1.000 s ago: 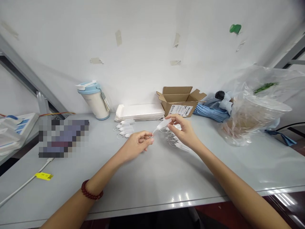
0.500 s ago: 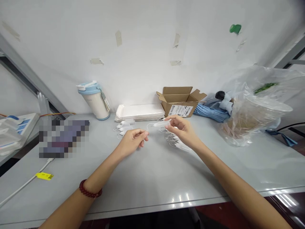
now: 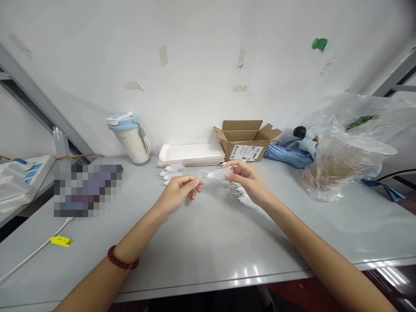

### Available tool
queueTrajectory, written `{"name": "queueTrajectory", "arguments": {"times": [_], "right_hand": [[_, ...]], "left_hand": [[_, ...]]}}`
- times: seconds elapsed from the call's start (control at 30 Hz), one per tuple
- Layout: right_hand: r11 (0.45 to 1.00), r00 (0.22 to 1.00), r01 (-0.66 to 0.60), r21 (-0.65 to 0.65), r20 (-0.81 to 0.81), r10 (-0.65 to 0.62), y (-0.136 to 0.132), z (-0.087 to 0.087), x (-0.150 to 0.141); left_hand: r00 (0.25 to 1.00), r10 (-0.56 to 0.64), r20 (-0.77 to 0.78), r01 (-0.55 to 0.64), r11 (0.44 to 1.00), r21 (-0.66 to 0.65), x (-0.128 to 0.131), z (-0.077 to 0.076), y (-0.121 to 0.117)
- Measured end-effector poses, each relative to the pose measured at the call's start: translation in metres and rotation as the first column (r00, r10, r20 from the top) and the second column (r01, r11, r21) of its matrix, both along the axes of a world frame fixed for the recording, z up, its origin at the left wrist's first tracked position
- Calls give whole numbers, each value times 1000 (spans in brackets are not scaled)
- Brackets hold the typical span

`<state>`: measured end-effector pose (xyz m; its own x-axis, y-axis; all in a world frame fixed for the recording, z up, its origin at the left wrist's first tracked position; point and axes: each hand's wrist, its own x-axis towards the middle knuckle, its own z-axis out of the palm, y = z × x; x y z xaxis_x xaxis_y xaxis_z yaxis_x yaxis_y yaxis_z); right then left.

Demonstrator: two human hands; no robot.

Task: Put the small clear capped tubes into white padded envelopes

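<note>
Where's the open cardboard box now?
In the head view, right of centre, the cardboard box stands between the white stack and the blue bundle, beyond the right hand.

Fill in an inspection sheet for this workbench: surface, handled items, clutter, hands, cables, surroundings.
Surface: grey tabletop, shiny, with light reflections near the front edge.
Handled items: one small white piece with a white cord, held up; similar pieces lie in a left group and a right group.
Clutter: tumbler, flat white boxes, open cardboard box, blue cloth, tub in clear plastic, pixelated object.
Hands: right hand grips the piece; left hand pinches its cord.
Cables: white cable with yellow tag, left; black cable, far right.
Surroundings: white wall with tape scraps and a green patch; other people, nothing seen.
</note>
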<state>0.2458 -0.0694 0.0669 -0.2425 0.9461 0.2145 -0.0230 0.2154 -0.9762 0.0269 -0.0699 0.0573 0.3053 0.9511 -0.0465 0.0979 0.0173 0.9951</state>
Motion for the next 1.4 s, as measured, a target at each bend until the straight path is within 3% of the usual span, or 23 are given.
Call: {"name": "queueTrajectory", "arguments": {"times": [0.6,0.87,1.4], "right_hand": [[996,996,88,-4,22,-88,-1,0,-1],[995,994,104,10,37,-104,-2,1,-2],[999,998,43,-9,40,-43,-2,0,-6]], "left_hand": [[996,82,-32,-83,996,-41,-3,-2,3],[999,-27,-33,27,999,-19,-1,2,-1],[977,-18,211,56,982,-179,0,-3,0]]}}
